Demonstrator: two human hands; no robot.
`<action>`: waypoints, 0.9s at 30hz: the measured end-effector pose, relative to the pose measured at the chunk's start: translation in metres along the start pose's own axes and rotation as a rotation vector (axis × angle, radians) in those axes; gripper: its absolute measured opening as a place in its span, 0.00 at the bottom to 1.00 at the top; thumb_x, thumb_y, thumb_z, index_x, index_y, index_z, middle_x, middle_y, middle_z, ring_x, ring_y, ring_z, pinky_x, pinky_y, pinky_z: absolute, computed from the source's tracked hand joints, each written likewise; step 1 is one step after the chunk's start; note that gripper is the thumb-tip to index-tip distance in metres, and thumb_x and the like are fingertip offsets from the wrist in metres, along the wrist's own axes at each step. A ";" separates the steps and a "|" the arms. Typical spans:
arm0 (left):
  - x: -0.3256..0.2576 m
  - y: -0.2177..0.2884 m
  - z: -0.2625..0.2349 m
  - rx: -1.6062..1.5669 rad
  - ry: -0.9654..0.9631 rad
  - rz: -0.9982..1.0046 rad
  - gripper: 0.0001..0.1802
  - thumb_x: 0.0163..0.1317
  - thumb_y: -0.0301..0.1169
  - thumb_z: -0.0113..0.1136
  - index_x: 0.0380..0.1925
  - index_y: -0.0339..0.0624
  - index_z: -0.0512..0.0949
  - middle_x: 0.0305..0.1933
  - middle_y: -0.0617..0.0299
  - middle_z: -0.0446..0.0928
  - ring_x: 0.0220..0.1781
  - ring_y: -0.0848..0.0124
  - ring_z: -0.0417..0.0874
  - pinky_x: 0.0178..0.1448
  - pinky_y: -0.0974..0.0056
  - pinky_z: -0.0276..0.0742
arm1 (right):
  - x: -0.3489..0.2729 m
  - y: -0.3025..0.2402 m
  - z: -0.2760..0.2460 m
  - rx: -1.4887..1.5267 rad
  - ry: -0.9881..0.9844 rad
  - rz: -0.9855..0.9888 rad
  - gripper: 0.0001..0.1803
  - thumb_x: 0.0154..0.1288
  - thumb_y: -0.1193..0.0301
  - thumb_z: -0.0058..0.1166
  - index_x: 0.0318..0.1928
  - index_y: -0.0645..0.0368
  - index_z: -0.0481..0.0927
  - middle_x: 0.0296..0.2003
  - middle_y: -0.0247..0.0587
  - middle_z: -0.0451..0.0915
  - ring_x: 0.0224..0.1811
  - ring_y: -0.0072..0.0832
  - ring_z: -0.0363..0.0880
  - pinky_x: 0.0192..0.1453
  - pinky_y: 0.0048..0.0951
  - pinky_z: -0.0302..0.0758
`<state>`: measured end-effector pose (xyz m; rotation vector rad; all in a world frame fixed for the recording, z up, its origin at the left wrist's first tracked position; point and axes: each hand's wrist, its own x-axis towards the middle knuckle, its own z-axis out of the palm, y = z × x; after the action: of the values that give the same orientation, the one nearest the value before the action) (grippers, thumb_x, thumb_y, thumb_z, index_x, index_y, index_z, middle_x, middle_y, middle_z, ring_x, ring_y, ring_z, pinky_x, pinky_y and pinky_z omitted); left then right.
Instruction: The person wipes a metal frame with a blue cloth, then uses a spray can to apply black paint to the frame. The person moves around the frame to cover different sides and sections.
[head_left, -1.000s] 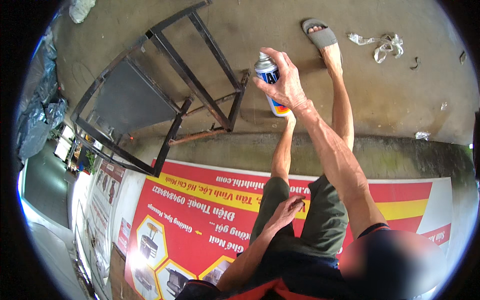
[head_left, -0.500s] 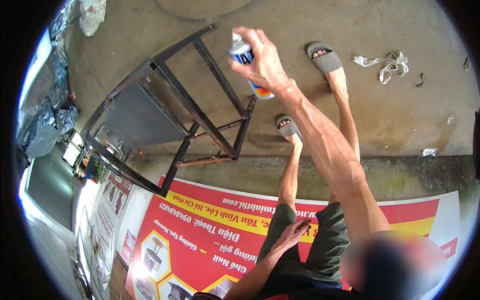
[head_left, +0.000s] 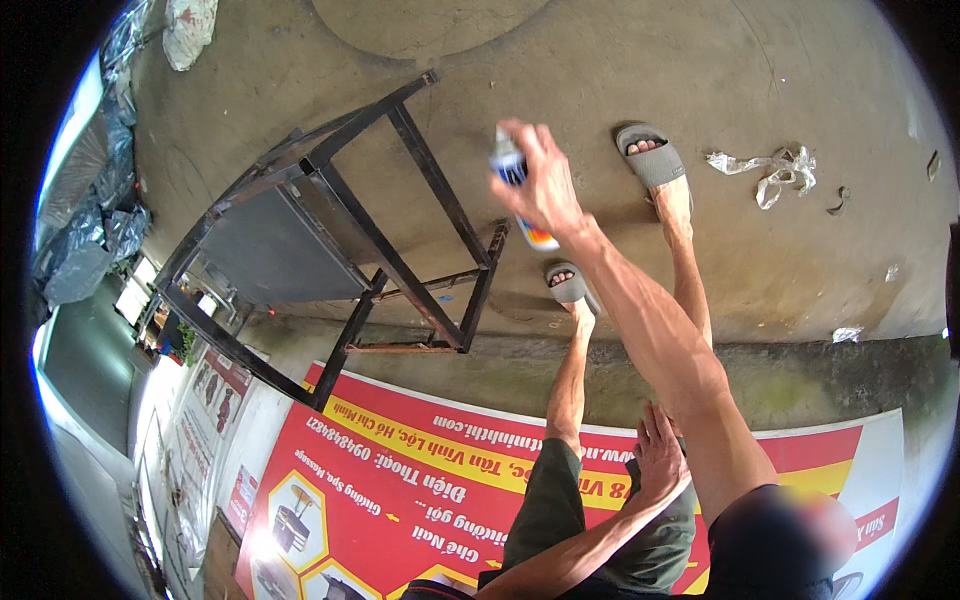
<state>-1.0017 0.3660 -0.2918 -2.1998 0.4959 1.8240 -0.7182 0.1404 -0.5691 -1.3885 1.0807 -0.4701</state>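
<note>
My right hand (head_left: 545, 180) is closed round an upright, slightly tilted aerosol spray can (head_left: 540, 236) with a blue, white and multicoloured body. The forefinger lies over the can's top; whether it presses the nozzle I cannot tell. Left of the can stands a black metal frame (head_left: 385, 255) of square tubing with a curved side and a dark grey panel (head_left: 270, 250); a gap separates can and frame. My left hand (head_left: 660, 460) rests on my right leg near the knee, its fingers stretched out and holding nothing.
My feet in grey sandals (head_left: 655, 162) stand on the concrete floor (head_left: 560, 50). A red and yellow printed banner (head_left: 400, 480) lies beneath my legs. Crumpled clear plastic (head_left: 785, 172) lies to the right. Plastic-wrapped items (head_left: 85, 240) are piled at the far left.
My right hand and the can have shifted down and to the right, nearer my body. My left hand has moved right, from between my thighs to my right leg. The view has shifted slightly.
</note>
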 end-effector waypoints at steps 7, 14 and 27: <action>0.022 0.019 -0.008 -0.045 0.131 0.109 0.49 0.62 0.31 0.68 0.79 0.31 0.52 0.82 0.29 0.56 0.76 0.31 0.70 0.72 0.36 0.76 | 0.100 -0.013 -0.002 -0.058 0.128 -0.079 0.39 0.58 0.64 0.71 0.70 0.44 0.71 0.53 0.57 0.76 0.50 0.60 0.85 0.54 0.57 0.85; 0.020 0.039 -0.032 -0.138 0.057 0.035 0.48 0.60 0.28 0.68 0.78 0.33 0.54 0.82 0.31 0.57 0.73 0.31 0.72 0.73 0.36 0.75 | 0.069 0.004 0.013 -0.126 -0.131 0.128 0.40 0.55 0.67 0.70 0.71 0.44 0.72 0.51 0.53 0.77 0.52 0.58 0.84 0.57 0.56 0.85; 0.025 0.025 -0.014 -0.115 -0.075 -0.033 0.57 0.56 0.39 0.79 0.79 0.37 0.54 0.82 0.38 0.60 0.75 0.36 0.72 0.72 0.35 0.76 | 0.102 -0.046 0.001 0.095 0.075 -0.130 0.40 0.57 0.66 0.72 0.71 0.46 0.72 0.53 0.55 0.76 0.51 0.59 0.84 0.56 0.56 0.85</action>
<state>-0.9949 0.3347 -0.3126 -2.1884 0.3454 1.9545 -0.6538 0.0492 -0.5599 -1.3716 1.0186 -0.6641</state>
